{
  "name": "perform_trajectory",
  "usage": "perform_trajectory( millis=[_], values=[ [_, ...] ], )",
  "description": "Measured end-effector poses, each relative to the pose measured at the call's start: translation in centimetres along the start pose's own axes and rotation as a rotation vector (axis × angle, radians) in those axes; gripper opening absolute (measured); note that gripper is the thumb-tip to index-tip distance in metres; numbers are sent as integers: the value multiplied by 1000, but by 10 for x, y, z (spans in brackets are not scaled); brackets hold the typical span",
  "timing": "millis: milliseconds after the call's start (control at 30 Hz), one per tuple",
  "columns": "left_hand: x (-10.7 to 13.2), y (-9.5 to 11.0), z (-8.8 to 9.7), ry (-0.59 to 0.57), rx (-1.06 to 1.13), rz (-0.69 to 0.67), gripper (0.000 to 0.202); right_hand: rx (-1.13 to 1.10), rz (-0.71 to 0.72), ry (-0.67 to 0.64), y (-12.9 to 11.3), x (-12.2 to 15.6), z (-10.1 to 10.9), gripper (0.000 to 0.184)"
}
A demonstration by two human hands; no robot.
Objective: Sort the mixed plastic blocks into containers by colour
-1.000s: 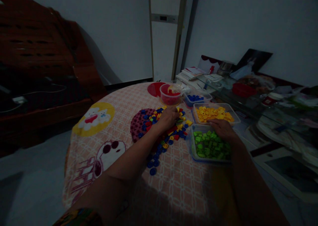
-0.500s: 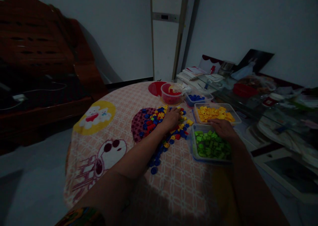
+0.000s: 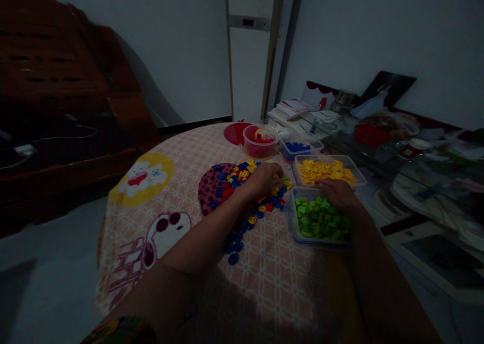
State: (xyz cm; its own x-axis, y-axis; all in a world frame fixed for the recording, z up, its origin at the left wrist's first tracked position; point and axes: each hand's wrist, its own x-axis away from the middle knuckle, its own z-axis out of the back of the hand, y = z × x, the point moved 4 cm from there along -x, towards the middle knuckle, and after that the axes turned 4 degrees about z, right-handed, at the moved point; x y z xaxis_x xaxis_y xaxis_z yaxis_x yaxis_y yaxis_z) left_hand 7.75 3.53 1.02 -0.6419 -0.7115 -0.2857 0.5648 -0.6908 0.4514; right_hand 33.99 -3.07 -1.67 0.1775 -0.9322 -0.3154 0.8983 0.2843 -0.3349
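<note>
A pile of small plastic building blocks point(image 3: 229, 192) in red, yellow, blue and green lies on the table. My left hand point(image 3: 266, 177) reaches over its right part, fingers curled down and together beside a green block point(image 3: 285, 180). Whatever is between those fingers is hidden. My right hand point(image 3: 338, 193) lies over the adjoining rims of two clear boxes, one with yellow blocks point(image 3: 325, 171), the nearer one with green blocks point(image 3: 321, 219). Its fingers are pressed together and point left; I cannot make out what they hold.
Behind stand a round tub point(image 3: 260, 145) with red pieces and a clear box with blue blocks point(image 3: 297, 147). A patterned cloth point(image 3: 264, 278) covers the round table. Cluttered glass shelving point(image 3: 340, 132) stands to the right, a wooden bench point(image 3: 56, 81) to the left.
My left hand has shifted slightly right over the pile, its fingers now curled beside the green block. The right hand stays almost where it was at the box rims.
</note>
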Motion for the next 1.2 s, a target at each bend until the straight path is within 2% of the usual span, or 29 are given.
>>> perform_trajectory(
  millis=[200,300,367,467,567,700,767,867,967,1133,1200],
  values=[
    [11,42,-9,-118,150,-101,14,0,-9,-2,2,0,-2,42],
    [13,51,-12,-143,156,-182,21,-2,-8,-5,0,0,-1,42],
    [12,47,-6,-125,150,-209,27,-2,-7,-6,-1,0,0,42],
    [8,26,8,-86,64,-131,27,-5,2,-7,-2,0,0,42],
    [7,7,15,-154,-72,-42,21,-7,17,-8,-3,-1,1,43],
    [12,4,5,-300,-223,4,17,-4,40,-7,-4,-1,2,40],
    [15,7,-1,-322,-313,27,17,3,37,0,-4,0,2,40],
    [15,6,-8,-302,-378,85,20,12,18,20,-4,1,1,41],
    [12,-4,-15,-301,-306,139,18,7,4,19,-4,1,0,42],
    [7,-16,-23,-162,-218,200,19,-4,-2,-8,-6,0,3,40],
    [7,-17,-25,-144,-185,192,20,-5,-2,-3,-7,0,4,39]
  ],
)
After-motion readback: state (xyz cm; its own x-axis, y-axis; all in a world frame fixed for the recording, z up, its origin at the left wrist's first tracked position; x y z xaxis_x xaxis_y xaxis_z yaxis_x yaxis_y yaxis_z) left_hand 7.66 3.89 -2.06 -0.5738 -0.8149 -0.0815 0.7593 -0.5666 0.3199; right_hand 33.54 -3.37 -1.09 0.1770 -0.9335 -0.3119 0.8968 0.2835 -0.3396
